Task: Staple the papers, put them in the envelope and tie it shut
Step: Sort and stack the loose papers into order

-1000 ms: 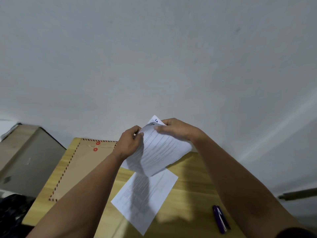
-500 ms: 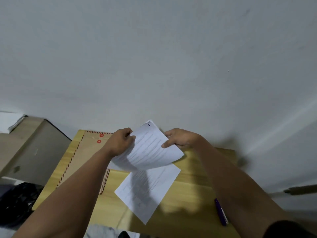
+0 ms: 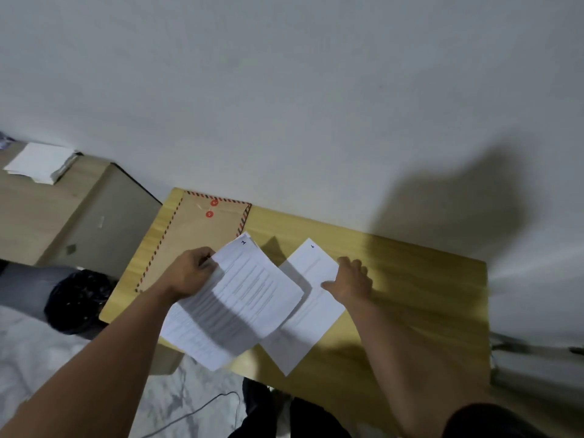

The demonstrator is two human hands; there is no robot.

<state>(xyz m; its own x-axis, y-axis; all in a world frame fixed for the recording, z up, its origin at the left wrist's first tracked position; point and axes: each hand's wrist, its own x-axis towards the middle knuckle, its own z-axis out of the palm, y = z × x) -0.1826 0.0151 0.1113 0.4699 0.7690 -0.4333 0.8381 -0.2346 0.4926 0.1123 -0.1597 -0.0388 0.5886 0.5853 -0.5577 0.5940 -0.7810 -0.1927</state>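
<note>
Left hand (image 3: 192,273) pinches the sheaf (image 3: 240,298) beside the envelope (image 3: 196,238); right hand (image 3: 350,282), fingers flat, presses the loose sheet (image 3: 311,320); best slide it under squarely, then align corners.

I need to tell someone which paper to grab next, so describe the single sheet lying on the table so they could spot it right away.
Start at the wooden table against the white wall. Near its middle, right of the brown envelope, one white sheet lies flat under the right hand. Unlike the stack of papers gripped by the left hand, it is a lone page with a small blue mark at its far corner.
</note>
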